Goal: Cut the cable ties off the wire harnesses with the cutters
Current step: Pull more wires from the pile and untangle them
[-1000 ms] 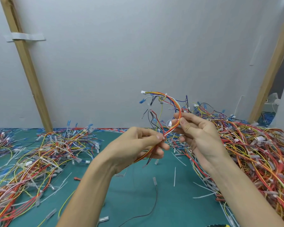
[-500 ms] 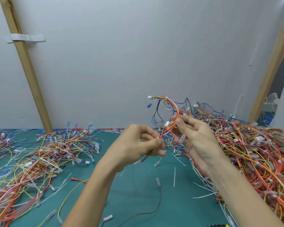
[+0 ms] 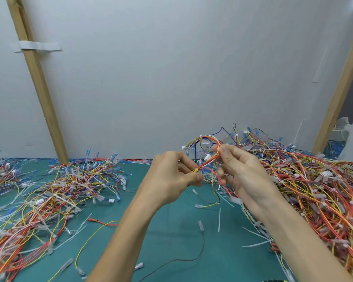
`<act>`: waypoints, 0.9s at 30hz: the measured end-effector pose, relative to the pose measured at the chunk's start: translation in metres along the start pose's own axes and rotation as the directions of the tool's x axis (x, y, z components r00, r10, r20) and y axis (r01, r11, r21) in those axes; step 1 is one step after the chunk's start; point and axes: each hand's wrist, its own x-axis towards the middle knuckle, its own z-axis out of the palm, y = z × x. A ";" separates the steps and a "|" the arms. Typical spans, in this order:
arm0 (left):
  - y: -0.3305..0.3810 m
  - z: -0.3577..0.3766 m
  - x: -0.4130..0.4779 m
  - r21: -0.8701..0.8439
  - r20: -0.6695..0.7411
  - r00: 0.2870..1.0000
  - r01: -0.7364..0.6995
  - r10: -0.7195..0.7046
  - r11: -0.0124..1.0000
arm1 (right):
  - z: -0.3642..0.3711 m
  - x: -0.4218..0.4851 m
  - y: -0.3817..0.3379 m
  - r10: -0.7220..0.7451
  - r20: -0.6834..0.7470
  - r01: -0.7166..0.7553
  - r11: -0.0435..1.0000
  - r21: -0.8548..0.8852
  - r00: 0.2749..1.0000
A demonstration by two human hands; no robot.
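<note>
I hold one wire harness (image 3: pixel 210 157) of red, orange, yellow and white wires up above the green mat, bent in an arch. My left hand (image 3: pixel 171 176) pinches its lower end between thumb and fingers. My right hand (image 3: pixel 240 169) pinches the arch near its top with thumb and forefinger, next to a white cable tie (image 3: pixel 218 149). A white connector (image 3: pixel 207 157) hangs under the arch. No cutters are clearly in view; only a dark and yellow object's edge (image 3: pixel 273 280) shows at the bottom.
A big heap of harnesses (image 3: pixel 318 192) fills the right side. Another pile (image 3: pixel 55 190) lies at the left. Cut tie pieces (image 3: pixel 219 219) and loose wires (image 3: pixel 102 226) are scattered on the green mat (image 3: pixel 171 237). A white wall and two slanted wooden beams (image 3: pixel 39 82) stand behind.
Both hands have shifted rightward and slightly apart along the harness. The arch of wires now sits lower and further right, and my right hand has slid to its top.
</note>
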 end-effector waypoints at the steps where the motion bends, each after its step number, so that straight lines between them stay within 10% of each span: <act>1: 0.000 0.000 0.000 0.016 -0.013 1.000 -0.008 0.009 1.000 | 0.000 0.000 0.000 0.002 0.022 -0.002 1.000 -0.019 1.000; 15: -0.003 0.000 0.000 0.062 -0.011 0.993 -0.121 0.122 0.991 | 0.001 -0.004 0.007 -0.047 0.164 0.092 0.956 -0.279 0.985; 27: 0.003 -0.012 -0.003 0.341 0.149 0.958 -0.282 0.245 0.897 | -0.011 0.000 -0.010 -0.124 -0.166 0.121 0.992 -0.025 0.978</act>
